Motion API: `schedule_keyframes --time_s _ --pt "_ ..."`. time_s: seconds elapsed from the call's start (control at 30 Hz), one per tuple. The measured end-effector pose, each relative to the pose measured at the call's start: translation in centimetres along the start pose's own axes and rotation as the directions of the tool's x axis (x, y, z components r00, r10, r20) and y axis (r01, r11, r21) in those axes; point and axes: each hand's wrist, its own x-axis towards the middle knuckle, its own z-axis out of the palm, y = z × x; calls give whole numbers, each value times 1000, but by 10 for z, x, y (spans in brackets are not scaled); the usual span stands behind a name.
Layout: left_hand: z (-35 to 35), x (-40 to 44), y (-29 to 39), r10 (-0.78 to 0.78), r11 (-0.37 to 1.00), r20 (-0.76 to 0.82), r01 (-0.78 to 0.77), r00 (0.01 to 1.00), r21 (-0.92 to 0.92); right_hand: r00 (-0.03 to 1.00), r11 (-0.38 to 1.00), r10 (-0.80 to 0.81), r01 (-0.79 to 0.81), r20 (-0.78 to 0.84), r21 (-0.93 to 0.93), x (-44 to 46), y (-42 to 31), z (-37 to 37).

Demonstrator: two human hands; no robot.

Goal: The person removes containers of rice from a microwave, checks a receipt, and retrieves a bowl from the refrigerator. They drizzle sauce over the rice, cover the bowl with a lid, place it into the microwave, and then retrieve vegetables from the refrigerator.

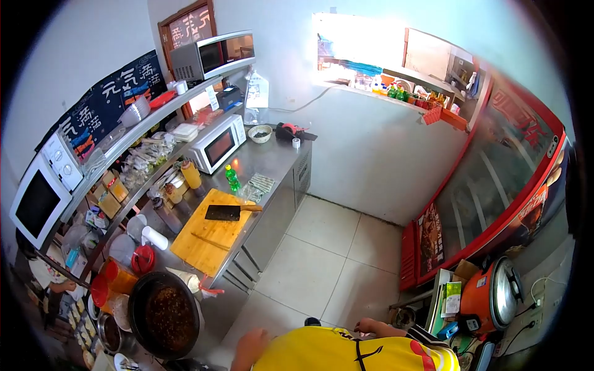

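Note:
At the bottom edge, in front of my yellow shirt (pixel 309 349), only part of my left hand and arm (pixel 250 347) shows; the fingers cannot be made out. My right hand (pixel 364 328) is close to the shirt's front, its fingers mostly hidden, so what it holds, if anything, cannot be seen. Left of my left arm stands a large black pot (pixel 167 315) of dark reddish-brown sauce. Beyond it, a cleaver (pixel 224 213) with a wooden handle lies on a wooden cutting board (pixel 197 230) on the steel counter (pixel 272 162).
A white microwave (pixel 218 145), a green bottle (pixel 232 178) and a yellow squeeze bottle (pixel 191 175) stand along the counter. Shelves of bags and bowls rise behind. At right are a red display fridge (pixel 489 179) and an orange cooker (pixel 492 294). Tiled floor (pixel 315 260) lies between.

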Motion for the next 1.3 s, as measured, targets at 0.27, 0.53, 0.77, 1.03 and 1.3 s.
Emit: schedule_keyframes --time_s 0.27,0.53,0.77,1.03,1.3 --pt "14 21 30 -10 997 30 7 1000 76 981 994 -109 104 -160 -39 22 8 -36" --pt "22 32 74 69 948 10 -62 998 -311 742 761 -572 639 -351 112 -68 -164 -112" --pt "21 44 116 391 770 201 -200 898 -607 573 555 -812 701 110 448 -145 -282 -118" --pt "23 18 119 387 703 282 -84 878 -706 414 579 -802 717 431 387 -159 -318 -114" --pt "20 -24 96 349 655 189 -95 918 -749 418 594 -790 705 449 387 -161 -337 -72"
